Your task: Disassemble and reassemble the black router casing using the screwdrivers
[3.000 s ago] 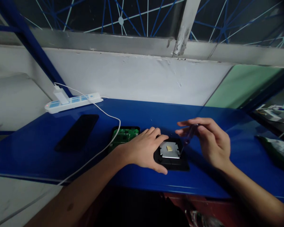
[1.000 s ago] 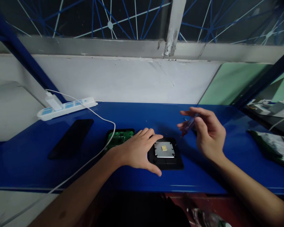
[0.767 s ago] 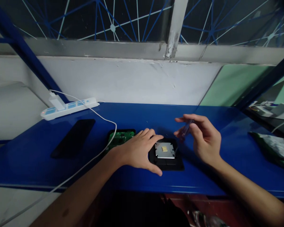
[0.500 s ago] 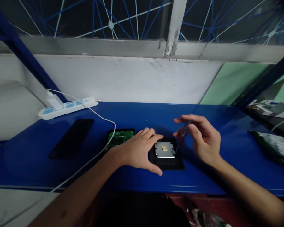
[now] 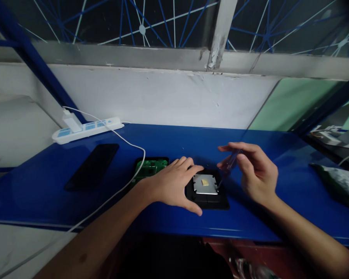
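Note:
On the blue table lies a black plastic housing (image 5: 211, 201) with a silver metal plate (image 5: 205, 188) inside; a small yellowish pad (image 5: 205, 182) sits on the plate's middle. My left hand (image 5: 176, 184) rests over the housing's left side, thumb and fingers spread along its edges. My right hand (image 5: 256, 170) pinches a screwdriver (image 5: 230, 163) with a clear purplish handle, its thin shaft slanting down to the plate's lower right corner. Left of the housing, partly hidden by my left hand, is the other black half with a green circuit board (image 5: 148, 168).
A black phone-like slab (image 5: 93, 166) lies at the left, near a white power strip (image 5: 88, 130) with a charger plugged in. Its white cable (image 5: 125, 182) runs over the circuit board half and off the front edge. A green and silver bag (image 5: 341, 184) lies at the right.
The whole view has shifted slightly, so everything appears a little further right. Both hands and the screwdriver keep nearly the same places relative to the housing.

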### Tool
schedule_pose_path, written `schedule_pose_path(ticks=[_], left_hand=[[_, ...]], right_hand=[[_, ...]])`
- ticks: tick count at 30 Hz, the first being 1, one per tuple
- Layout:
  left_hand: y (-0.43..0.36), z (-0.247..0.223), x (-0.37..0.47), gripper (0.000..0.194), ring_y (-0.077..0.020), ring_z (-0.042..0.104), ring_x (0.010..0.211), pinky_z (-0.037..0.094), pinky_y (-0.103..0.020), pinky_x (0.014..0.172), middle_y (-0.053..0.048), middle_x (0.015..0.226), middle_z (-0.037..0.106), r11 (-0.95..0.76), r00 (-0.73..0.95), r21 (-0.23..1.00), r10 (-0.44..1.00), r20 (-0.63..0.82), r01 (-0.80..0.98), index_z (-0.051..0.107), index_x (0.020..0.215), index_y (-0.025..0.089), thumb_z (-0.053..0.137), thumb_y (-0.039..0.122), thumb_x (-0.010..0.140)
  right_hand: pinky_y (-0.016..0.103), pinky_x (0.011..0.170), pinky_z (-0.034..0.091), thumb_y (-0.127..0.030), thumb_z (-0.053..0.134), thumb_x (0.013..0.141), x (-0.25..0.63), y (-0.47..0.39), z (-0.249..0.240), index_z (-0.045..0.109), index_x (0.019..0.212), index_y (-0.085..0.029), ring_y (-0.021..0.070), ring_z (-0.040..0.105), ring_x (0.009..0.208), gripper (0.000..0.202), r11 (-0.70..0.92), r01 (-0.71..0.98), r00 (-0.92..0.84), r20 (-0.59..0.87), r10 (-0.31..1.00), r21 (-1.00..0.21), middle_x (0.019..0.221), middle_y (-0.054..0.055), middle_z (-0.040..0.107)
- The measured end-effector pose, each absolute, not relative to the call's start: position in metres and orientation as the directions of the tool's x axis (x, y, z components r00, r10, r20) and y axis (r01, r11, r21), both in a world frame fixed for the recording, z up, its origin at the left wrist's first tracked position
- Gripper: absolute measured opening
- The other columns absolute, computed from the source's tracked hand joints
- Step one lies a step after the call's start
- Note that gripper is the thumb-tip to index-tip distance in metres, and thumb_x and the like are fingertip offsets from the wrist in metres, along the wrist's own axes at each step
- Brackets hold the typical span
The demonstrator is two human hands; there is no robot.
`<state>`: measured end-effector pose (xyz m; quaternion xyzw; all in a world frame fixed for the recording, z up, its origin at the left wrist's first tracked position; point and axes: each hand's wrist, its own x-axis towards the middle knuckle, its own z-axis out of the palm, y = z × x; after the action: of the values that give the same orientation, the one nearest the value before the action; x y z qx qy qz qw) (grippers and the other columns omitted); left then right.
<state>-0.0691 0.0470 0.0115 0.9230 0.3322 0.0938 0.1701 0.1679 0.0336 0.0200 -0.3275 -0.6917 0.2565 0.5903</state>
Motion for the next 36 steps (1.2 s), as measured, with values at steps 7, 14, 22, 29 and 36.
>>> schedule_pose_path(ticks=[7,14,22,29,36], left_hand=[[0.047,0.012,-0.069,0.103,-0.0341,0.049,0.114,0.039,-0.052,0.104,-0.011,0.118,0.052,-0.722,0.762,0.378,0.644,0.06,0.58,0.044,0.144,0.018,0.069,0.08,0.065],[0.049,0.01,-0.066,0.097,-0.0348,0.05,0.119,0.038,-0.05,0.105,-0.014,0.131,0.054,-0.716,0.706,0.366,0.683,0.189,0.595,0.043,0.144,0.019,0.051,0.088,0.076],[0.057,0.013,-0.068,0.083,-0.0282,0.054,0.112,0.043,-0.045,0.097,-0.012,0.125,0.06,-0.708,0.623,0.312,0.706,0.337,0.633,0.055,0.125,0.017,0.021,0.084,0.089],[0.058,0.007,-0.063,0.08,-0.0283,0.043,0.136,0.034,-0.048,0.113,-0.01,0.145,0.054,-0.771,0.712,0.233,0.637,0.296,0.593,0.054,0.137,0.019,0.017,0.076,0.095],[0.063,0.0,-0.061,0.08,-0.0279,0.038,0.144,0.03,-0.049,0.117,-0.011,0.149,0.052,-0.753,0.71,0.204,0.658,0.25,0.626,0.047,0.145,0.017,0.012,0.072,0.098]], right_hand=[[0.03,0.056,0.061,-0.022,0.051,0.1,0.167,0.034,0.019,0.063,0.119,-0.026,0.0145,0.074,0.069,0.023,0.666,0.13,-0.059,0.665,0.744,-0.734,0.108,0.005,0.075],[0.034,0.068,0.065,-0.026,0.052,0.1,0.167,0.043,0.015,0.059,0.121,-0.027,0.0166,0.076,0.079,0.022,0.695,0.132,0.053,0.705,0.707,-0.707,0.116,0.005,0.071],[0.042,0.085,0.065,-0.032,0.053,0.1,0.166,0.065,-0.001,0.056,0.118,-0.027,0.0215,0.076,0.096,0.019,0.657,0.104,0.075,0.665,0.743,-0.746,0.123,0.007,0.067],[0.043,0.089,0.064,-0.034,0.048,0.101,0.163,0.077,-0.009,0.051,0.12,-0.027,0.0212,0.074,0.101,0.02,0.642,0.108,0.065,0.649,0.758,-0.759,0.126,0.007,0.064],[0.044,0.088,0.064,-0.034,0.048,0.101,0.163,0.078,-0.002,0.051,0.118,-0.026,0.0208,0.074,0.1,0.019,0.667,0.086,0.101,0.673,0.733,-0.74,0.124,0.008,0.064]])
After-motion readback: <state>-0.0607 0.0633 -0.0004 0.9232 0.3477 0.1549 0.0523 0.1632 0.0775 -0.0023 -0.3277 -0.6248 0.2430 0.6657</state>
